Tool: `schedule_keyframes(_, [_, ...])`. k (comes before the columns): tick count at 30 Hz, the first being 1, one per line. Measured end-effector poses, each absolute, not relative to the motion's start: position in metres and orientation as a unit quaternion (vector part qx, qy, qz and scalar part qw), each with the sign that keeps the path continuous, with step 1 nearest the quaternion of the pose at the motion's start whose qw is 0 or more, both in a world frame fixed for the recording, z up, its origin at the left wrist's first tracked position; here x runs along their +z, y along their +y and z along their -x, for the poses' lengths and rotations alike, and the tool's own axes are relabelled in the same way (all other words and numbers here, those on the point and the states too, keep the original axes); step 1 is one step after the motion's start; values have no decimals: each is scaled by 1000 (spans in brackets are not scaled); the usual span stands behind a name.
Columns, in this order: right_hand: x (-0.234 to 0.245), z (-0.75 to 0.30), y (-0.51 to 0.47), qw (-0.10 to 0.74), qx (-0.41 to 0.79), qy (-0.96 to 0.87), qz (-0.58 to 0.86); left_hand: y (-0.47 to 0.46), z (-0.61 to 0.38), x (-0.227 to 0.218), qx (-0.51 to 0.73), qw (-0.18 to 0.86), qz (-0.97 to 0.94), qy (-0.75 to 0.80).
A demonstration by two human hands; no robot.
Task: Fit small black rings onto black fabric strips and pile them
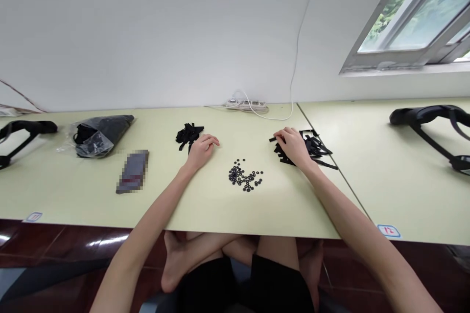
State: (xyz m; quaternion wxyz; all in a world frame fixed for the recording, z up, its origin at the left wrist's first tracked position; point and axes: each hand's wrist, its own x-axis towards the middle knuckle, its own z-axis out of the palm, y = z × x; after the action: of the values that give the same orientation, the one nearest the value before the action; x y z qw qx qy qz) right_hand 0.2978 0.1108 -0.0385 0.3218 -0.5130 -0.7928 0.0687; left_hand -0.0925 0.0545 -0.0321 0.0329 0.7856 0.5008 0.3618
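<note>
Two piles of short black strips lie on the pale green table (205, 205). My left hand (203, 150) rests beside the smaller left pile (189, 133), its fingers loosely stretched to the right with nothing visible in them. Over the larger right pile (314, 147) is my right hand (293, 144), its fingers bent down and closed. The end of one black strip (272, 140) sticks out to the left of those fingertips; the grip itself is partly hidden. Between my hands, nearer to me, many small black rings (245, 176) are scattered in a loose cluster.
To the left are a dark pixelated flat item (132, 172) and a clear plastic bag (101, 137) with black material. A power strip (247, 105) with a white cable sits against the wall. Black curved frames (422, 117) stand at both sides. A seam crosses the table at right.
</note>
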Motion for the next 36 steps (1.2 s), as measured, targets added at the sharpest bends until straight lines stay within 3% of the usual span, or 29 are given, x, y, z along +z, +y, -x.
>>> schedule_keyframes(6, [-20,-266,77,432,156,-780,424,47,60,-16,400,76,-775,483])
schedule_keyframes(11, [-18,-238,49,457,267,-769,360,31,10,5,314,252,-817,412])
schedule_keyframes(14, [-20,-233,42,455,323,-758,338,23,-7,4,343,343,-779,398])
schedule_keyframes(22, [-19,-232,36,414,344,-776,328,22,-2,-14,417,454,-678,400])
schedule_keyframes(29, [-18,-232,33,396,335,-787,334,22,-3,-10,456,458,-651,397])
schedule_keyframes(32, [-9,-246,34,336,300,-830,329,26,-1,-12,484,460,-633,392])
schedule_keyframes(36, [1,-266,35,170,281,-898,294,30,2,-13,503,452,-620,398])
